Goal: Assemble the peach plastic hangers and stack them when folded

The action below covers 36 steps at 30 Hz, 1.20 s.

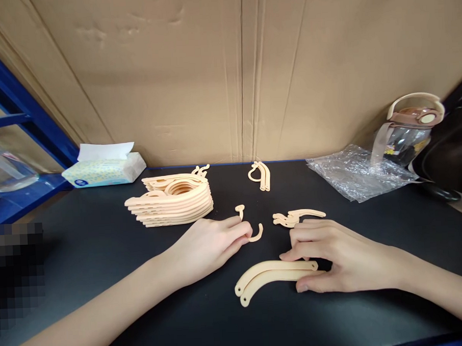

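My left hand (213, 245) rests on the black table (104, 260), fingers pinched on a small peach plastic hook (257, 234). Another small hook (240, 210) lies just beyond its fingertips. My right hand (334, 255) lies curled over the right end of two curved peach plastic arms (270, 277), thumb and fingers pressed on them. A few loose peach pieces (296, 217) lie just beyond the right hand's knuckles. A stack of several assembled peach hanger parts (173, 200) sits behind the left hand.
A tissue pack (104, 168) stands at the back left by a blue shelf frame (17, 106). More peach pieces (260, 175) lie by the cardboard wall (226, 66). Crumpled clear plastic (353, 175), a water bottle (409, 129) and a dark bag (452, 153) are at the right.
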### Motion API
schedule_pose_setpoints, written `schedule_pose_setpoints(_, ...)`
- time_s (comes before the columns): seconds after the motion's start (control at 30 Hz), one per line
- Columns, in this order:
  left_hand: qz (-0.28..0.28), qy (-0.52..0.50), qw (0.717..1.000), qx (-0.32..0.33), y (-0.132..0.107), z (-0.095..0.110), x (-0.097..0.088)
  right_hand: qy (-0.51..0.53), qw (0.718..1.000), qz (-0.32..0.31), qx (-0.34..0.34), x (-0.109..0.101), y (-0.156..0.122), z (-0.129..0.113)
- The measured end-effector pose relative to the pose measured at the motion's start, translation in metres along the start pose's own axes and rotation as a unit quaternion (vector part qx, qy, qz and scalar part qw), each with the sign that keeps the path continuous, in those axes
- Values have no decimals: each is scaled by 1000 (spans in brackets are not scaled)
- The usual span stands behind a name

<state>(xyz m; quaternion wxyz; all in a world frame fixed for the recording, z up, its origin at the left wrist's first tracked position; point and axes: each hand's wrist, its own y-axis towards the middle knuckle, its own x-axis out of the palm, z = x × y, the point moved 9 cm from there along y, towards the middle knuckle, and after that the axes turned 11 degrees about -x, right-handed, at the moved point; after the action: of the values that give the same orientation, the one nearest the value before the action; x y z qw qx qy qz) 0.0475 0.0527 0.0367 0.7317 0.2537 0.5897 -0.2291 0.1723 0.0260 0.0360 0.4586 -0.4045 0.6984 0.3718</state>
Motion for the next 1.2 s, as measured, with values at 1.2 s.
schedule_pose_setpoints(1.2,12,-24,1000,0,-1,0,-1,89,986,46,133,4,-4,22)
